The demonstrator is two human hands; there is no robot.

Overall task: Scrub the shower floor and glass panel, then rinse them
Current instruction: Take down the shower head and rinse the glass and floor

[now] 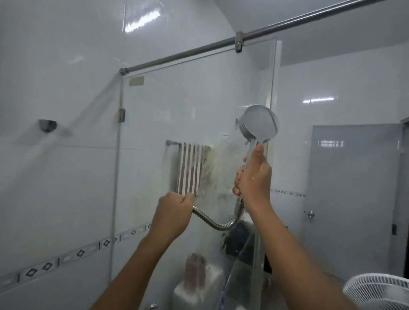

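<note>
Glass stands straight ahead, wet where spray from the shower head strikes it towards its right edge. Right hand grips the head's handle, fingers curled round it — left hand, fisted, holds the hose lower left. Behind the glass hangs a striped towel; a fan sits lower right.

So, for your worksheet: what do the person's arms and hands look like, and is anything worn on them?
The left hand and right hand wear no gloves, rings or watch. The left forearm and right forearm are bare, no sleeves in view.
</note>
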